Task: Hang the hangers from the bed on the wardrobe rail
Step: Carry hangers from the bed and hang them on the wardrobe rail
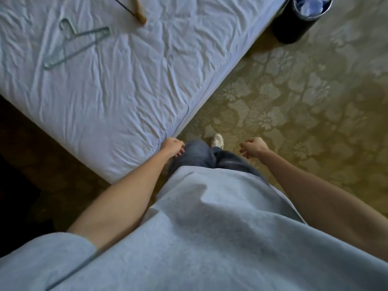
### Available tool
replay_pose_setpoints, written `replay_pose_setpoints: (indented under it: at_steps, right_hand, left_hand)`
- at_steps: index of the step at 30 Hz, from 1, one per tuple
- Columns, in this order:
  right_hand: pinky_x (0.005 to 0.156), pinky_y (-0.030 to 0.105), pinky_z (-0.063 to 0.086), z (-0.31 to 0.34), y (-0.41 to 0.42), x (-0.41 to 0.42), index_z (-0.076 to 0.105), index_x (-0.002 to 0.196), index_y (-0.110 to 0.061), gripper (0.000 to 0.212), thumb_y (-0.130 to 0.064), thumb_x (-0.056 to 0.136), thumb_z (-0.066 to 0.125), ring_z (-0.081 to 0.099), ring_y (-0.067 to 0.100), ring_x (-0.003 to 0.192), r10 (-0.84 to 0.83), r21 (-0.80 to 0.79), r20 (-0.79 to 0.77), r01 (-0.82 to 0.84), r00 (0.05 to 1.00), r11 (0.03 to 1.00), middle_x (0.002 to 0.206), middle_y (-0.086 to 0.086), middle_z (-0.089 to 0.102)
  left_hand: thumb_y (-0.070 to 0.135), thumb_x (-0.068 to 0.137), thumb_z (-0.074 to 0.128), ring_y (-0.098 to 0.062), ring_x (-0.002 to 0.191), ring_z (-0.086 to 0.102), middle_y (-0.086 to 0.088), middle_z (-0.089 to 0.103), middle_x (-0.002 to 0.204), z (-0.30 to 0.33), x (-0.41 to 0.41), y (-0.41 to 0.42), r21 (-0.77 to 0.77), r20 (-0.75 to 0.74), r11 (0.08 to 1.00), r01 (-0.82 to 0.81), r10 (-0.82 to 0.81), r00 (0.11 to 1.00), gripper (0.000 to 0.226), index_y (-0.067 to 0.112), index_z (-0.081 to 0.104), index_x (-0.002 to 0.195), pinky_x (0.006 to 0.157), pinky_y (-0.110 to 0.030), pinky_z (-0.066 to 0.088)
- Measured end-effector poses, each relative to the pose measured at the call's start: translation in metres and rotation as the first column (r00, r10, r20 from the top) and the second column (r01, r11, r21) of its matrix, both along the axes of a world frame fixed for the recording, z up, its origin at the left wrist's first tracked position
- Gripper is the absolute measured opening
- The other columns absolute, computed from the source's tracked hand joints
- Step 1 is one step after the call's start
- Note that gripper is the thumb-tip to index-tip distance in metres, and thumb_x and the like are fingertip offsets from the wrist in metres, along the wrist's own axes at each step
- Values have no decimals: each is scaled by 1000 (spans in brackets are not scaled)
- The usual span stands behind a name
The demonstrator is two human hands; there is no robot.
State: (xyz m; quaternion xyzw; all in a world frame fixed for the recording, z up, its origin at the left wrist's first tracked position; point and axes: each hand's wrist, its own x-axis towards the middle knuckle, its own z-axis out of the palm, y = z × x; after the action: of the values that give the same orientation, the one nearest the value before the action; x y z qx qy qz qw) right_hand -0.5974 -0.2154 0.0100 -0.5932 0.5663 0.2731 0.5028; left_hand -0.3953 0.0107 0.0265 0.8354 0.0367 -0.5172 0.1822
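A thin wire hanger lies flat on the bed at the upper left, on the wrinkled white sheet. Part of a wooden hanger with a dark bar shows at the top edge of the bed. My left hand hangs by the bed's near corner with fingers loosely curled and holds nothing. My right hand hangs over the carpet, also loosely curled and empty. Both hands are far from the hangers. No wardrobe rail is in view.
A dark round bin with a pale liner stands on the patterned carpet beside the bed's far right edge. My legs and one white shoe are at the bed's corner. Dark floor lies left of the bed.
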Motion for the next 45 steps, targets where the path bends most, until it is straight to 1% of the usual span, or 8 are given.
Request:
replay_pose_setpoints:
  at_steps: [7,11,17,22,27,31,38,45]
  right_hand:
    - [70,35,61,20,-55,172,74,97,-2,23,-15,90,56,68,19,70,262,-4,194,-267,945,964,86,11,76]
    - [53,24,53,23,-67,258,73,93,-1,22,-14,89,56,63,13,58,410,-26,242,-416,880,909,74,5,71]
    - [54,21,54,22,-100,357,70,108,-4,21,-15,95,56,63,15,59,585,14,233,-605,777,796,86,8,73]
    - [68,32,58,10,-161,409,70,111,-4,23,-13,95,56,67,18,69,681,21,152,-691,716,722,89,8,74]
    - [59,30,54,-13,-220,446,71,107,1,24,-12,93,57,64,19,62,698,43,42,-699,715,714,80,7,73]
    - [67,34,57,-25,-243,494,69,106,-2,19,-12,95,57,65,22,69,727,88,52,-729,684,679,83,9,73]
    - [55,24,51,-43,-228,628,71,102,-2,17,-9,94,58,61,17,58,761,87,144,-774,633,628,80,10,71]
    - [63,26,56,-66,-193,761,70,108,0,22,-9,95,56,64,18,67,759,55,247,-791,602,609,82,8,71]
  left_hand:
    - [18,96,60,-17,55,59,-6,70,72,-11,45,-13,88,-2,965,-246,247,969,20,5,75,91,51,-25,46]
    - [19,95,62,-17,54,59,-4,70,69,-25,65,-28,107,-13,930,-352,355,935,21,7,72,80,48,-24,45]
    - [22,92,66,-25,72,69,-7,74,74,-51,106,-60,126,-33,825,-551,558,829,23,6,76,80,81,-38,59]
    - [20,96,61,-22,69,69,-11,76,84,-43,157,-118,84,-77,774,-628,633,770,24,7,72,80,64,-29,54]
    - [16,94,57,-16,59,62,-7,72,76,-40,217,-179,-15,-94,751,-661,657,748,21,5,73,86,56,-26,51]
    - [14,92,55,-15,56,60,-8,71,74,-47,271,-216,-38,-68,715,-698,696,715,23,3,73,83,54,-24,48]
    - [14,93,57,-16,48,57,-4,67,64,-62,392,-239,-99,58,479,-872,878,476,16,7,72,93,52,-27,51]
    - [24,94,56,-16,51,58,0,67,63,-77,531,-202,-250,213,372,-894,922,324,23,10,72,86,55,-25,51]
